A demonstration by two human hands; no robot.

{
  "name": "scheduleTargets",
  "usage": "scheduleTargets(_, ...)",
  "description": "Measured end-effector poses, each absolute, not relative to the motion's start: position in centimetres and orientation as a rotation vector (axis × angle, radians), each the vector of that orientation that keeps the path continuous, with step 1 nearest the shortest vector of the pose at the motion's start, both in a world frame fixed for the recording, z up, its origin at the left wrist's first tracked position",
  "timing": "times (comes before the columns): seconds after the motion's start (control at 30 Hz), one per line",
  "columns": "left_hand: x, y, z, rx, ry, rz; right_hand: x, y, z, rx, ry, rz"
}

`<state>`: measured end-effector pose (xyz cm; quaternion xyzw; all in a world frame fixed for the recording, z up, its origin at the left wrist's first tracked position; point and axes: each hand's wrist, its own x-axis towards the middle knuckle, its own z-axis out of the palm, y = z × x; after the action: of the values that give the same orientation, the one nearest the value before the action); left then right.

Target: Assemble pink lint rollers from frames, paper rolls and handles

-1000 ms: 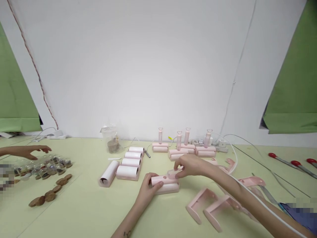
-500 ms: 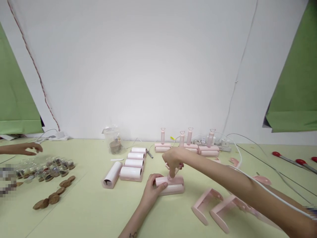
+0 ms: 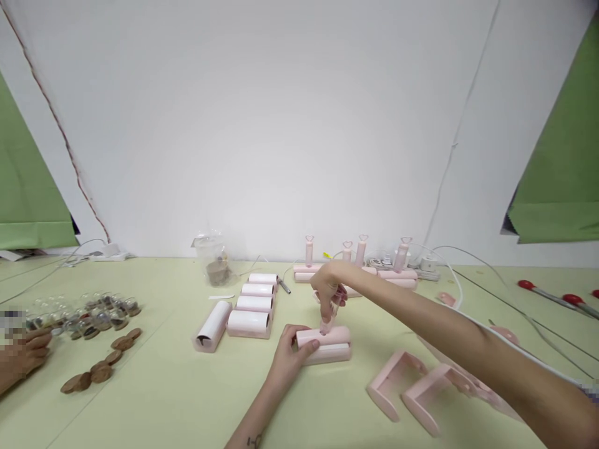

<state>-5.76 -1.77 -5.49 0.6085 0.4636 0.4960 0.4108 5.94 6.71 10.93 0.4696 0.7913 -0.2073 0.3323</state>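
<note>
Tilted up since a second ago, the clear handle [image 3: 329, 320] stands nearly upright, pinched by the right hand [image 3: 329, 295], its lower end meeting the pink roller [image 3: 331, 350] on the table [image 3: 168, 393]; the left hand [image 3: 291, 350] clamps the roller's left end between thumb and fingers, probably so it cannot shift.

open tabletop [image 3: 322, 405] in front of pink roller [image 3: 333, 353], pink brackets [image 3: 382, 403] blocking right
</note>
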Motion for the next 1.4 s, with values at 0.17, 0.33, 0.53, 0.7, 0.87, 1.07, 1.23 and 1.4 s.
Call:
scheduleTargets(0.17,-5.7,-1.9,-5.4,1.535,1.171,1.250,5.5,6.7,10.2,1.241,2.049,-0.522)
scheduleTargets(0.33,-5.6,-2.0,-5.1,1.544,1.220,1.213,3.1,8.0,8.7,1.284,2.027,-0.602)
scheduleTargets(0.53,-4.9,-3.3,-5.4,1.800,1.469,1.262,2.3,8.8,8.6,1.402,2.092,-0.761)
scheduleTargets(0.7,-3.5,-5.3,-4.9,2.060,1.565,1.133,2.9,7.5,8.9,1.506,1.973,-0.725)
scheduleTargets(0.87,-2.6,-6.3,-4.6,2.006,1.500,1.039,3.6,6.5,9.6,1.544,1.927,-0.708)
scheduleTargets(1.07,-2.0,-6.2,-4.9,1.880,1.603,0.997,2.9,5.1,9.4,1.639,1.968,-0.737)
scheduleTargets(1.23,-2.4,-6.5,-4.6,1.834,1.448,1.089,2.8,4.1,8.9,1.710,1.982,-0.778)
scheduleTargets(1.4,-2.5,-6.3,-4.5,1.805,1.434,1.115,4.7,5.1,9.6,1.762,2.060,-0.909)
